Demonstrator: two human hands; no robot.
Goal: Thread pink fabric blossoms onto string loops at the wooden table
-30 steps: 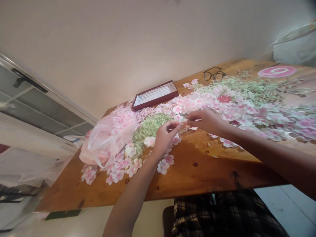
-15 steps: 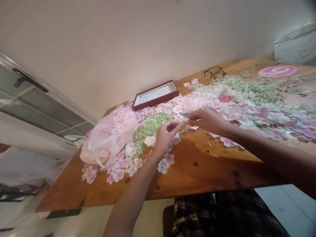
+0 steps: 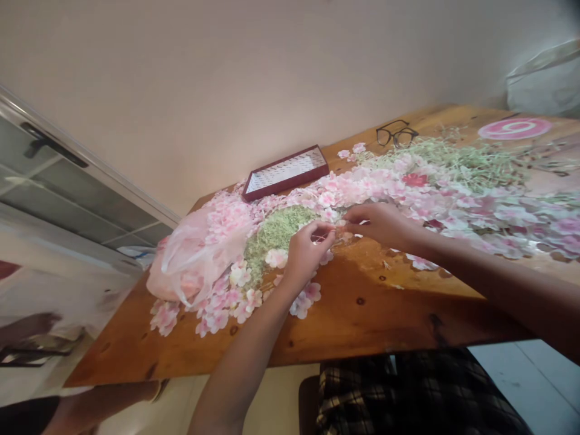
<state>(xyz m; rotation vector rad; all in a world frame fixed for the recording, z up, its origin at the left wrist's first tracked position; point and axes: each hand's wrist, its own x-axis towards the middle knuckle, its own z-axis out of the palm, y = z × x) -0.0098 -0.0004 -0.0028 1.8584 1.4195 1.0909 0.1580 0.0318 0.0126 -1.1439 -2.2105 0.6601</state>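
Observation:
Over the wooden table (image 3: 362,314), my left hand (image 3: 307,251) pinches with thumb and fingertips. Thin pale strands show at its fingers, too small to name. My right hand (image 3: 383,226) comes in from the right, its fingertips close to the left ones and also pinched. Whatever lies between them is hidden. Just behind the left hand is a heap of small green artificial sprigs (image 3: 287,223). Pink and white artificial petals (image 3: 362,187) spread behind both hands, and more pink blossoms (image 3: 226,302) lie left of my left wrist.
A dark red tray (image 3: 285,184) with a pale patterned lining stands near the wall. Black-framed glasses (image 3: 396,134) and a round pink piece (image 3: 514,128) lie farther right. A translucent pink plastic bag (image 3: 194,254) sits at left. At lower left, another person's leg (image 3: 106,403) shows beside the table.
Another person's arm and leg have come into view at the lower left. My hands stay nearly in place, their fingertips shifting slightly; the view has moved a little.

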